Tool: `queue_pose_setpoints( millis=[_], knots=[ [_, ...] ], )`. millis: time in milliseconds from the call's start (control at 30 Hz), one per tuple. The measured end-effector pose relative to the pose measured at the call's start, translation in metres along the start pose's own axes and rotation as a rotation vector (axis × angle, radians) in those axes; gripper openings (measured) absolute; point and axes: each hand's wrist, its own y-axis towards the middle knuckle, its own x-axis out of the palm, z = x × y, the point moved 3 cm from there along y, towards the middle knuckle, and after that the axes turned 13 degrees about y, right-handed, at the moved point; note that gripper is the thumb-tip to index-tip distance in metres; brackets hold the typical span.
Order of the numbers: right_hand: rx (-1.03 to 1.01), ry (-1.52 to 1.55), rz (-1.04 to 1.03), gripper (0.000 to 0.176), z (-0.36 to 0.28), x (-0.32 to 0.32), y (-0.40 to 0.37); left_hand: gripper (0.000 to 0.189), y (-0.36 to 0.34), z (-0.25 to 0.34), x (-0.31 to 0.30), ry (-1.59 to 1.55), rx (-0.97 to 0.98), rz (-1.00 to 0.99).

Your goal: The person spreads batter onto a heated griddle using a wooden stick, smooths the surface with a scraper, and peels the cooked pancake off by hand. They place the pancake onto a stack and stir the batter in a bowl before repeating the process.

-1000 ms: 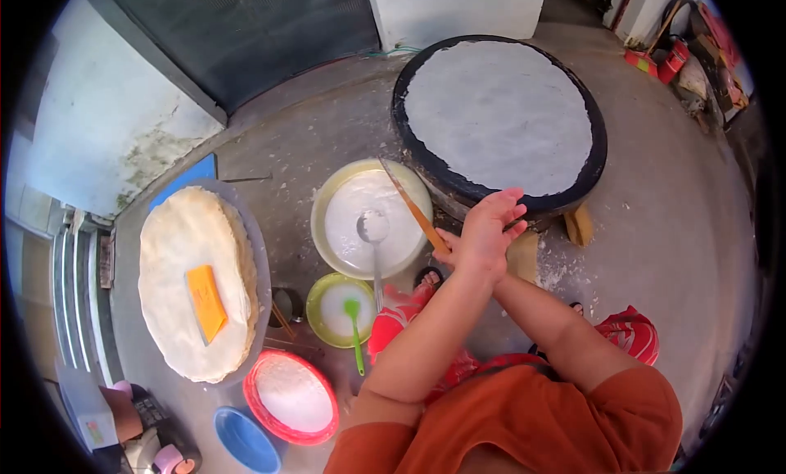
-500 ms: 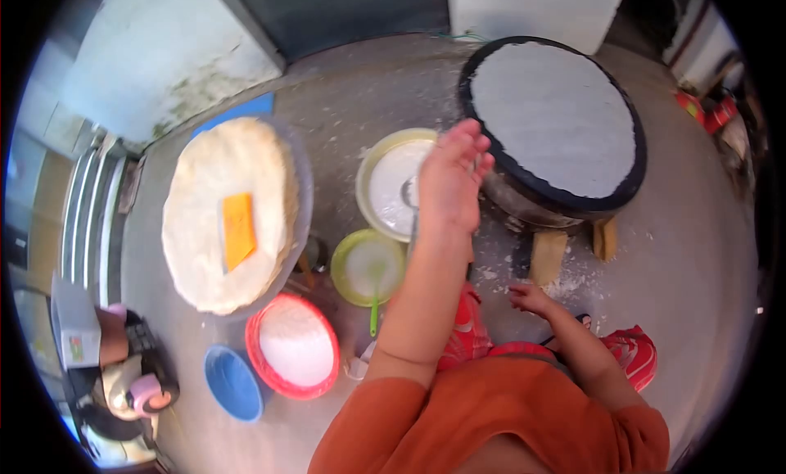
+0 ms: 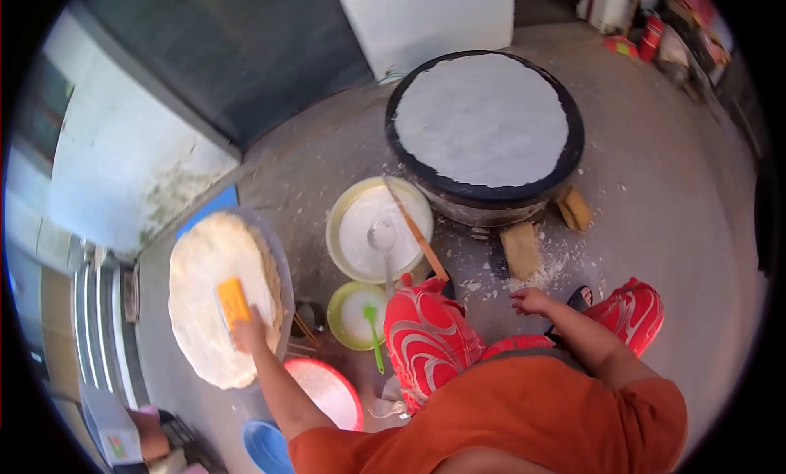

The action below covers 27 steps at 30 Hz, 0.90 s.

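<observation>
My left hand (image 3: 248, 333) is at the near end of an orange scraper (image 3: 233, 300), its fingers closed on it. The scraper, with a pale edge along one side, lies on a tall stack of thin round flatbreads (image 3: 199, 265) at the left. My right hand (image 3: 532, 300) hangs over the floor by my knees, fingers loosely apart, holding nothing. Ahead is a round black griddle (image 3: 575, 122) covered by a thin white sheet of batter (image 3: 483, 118). A wide bowl of white batter (image 3: 348, 265) holds a ladle (image 3: 381, 236), with a wooden stick (image 3: 417, 235) across its rim.
A yellow-green bowl (image 3: 337, 331) with a green spatula (image 3: 373, 335) stands near my knee. Behind my left arm are a red basin (image 3: 352, 392) of white powder and a blue basin (image 3: 266, 445). Tan blocks (image 3: 521, 251) and white flakes lie below the griddle.
My left hand has swung from beside the griddle leftward to the flatbread stack and taken hold of the scraper. The view has shifted; my right hand stays near my knees.
</observation>
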Motion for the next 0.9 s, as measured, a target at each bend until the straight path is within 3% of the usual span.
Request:
queue_pose_setpoints(
  millis=[100, 167, 200, 267, 300, 400, 533, 600, 667, 733, 800, 833, 867, 900],
  knots=[
    [-0.013, 0.033, 0.008, 0.038, 0.002, 0.002, 0.004, 0.077, 0.001, -0.010, -0.008, 0.052, 0.085, 0.097],
    [-0.039, 0.013, -0.008, 0.039, 0.006, 0.003, 0.009, 0.053, 0.028, -0.010, -0.004, 0.116, 0.329, 0.093],
    [-0.039, 0.025, -0.003, 0.039, 0.005, 0.002, 0.005, 0.053, 0.033, -0.011, -0.010, 0.118, 0.341, 0.099],
    [-0.069, 0.002, -0.018, 0.038, -0.002, 0.003, 0.002, 0.034, 0.038, -0.015, -0.037, 0.081, 0.332, 0.449],
    [-0.070, 0.014, -0.013, 0.038, -0.004, 0.003, 0.003, 0.030, 0.026, -0.016, -0.061, 0.045, 0.341, 0.498],
    [-0.413, -0.280, 0.034, 0.034, -0.036, 0.004, -0.008, 0.020, -0.038, -0.005, -0.129, -0.048, 0.423, 0.602],
    [-0.829, -0.260, 0.099, 0.033, -0.135, 0.033, -0.081, 0.006, -0.144, 0.037, -0.169, -0.471, 0.930, 0.911],
    [-1.115, -0.263, 0.170, 0.040, -0.182, 0.051, -0.115, 0.007, -0.206, 0.063, -0.175, -0.431, 1.173, 0.745],
    [-1.420, -0.402, 0.310, 0.042, -0.224, 0.064, -0.157, 0.022, -0.262, 0.090, -0.164, -0.046, 1.302, 0.594],
    [-1.537, -0.517, 0.407, 0.039, -0.249, 0.066, -0.186, 0.029, -0.321, 0.103, -0.154, -0.173, 1.621, 0.728],
    [-1.694, -0.904, 0.449, 0.027, -0.256, 0.068, -0.195, 0.039, -0.362, 0.111, -0.149, -0.352, 1.872, 0.673],
    [-1.535, -1.058, 0.326, 0.017, -0.254, 0.066, -0.181, 0.039, -0.373, 0.114, -0.150, -0.360, 1.879, 0.672],
    [-1.526, -1.064, 0.335, 0.017, -0.253, 0.057, -0.178, 0.044, -0.384, 0.116, -0.156, -0.381, 1.886, 0.715],
    [-1.254, -0.986, 0.225, 0.022, -0.253, 0.041, -0.169, 0.049, -0.390, 0.119, -0.161, -0.403, 1.892, 0.756]
  ],
)
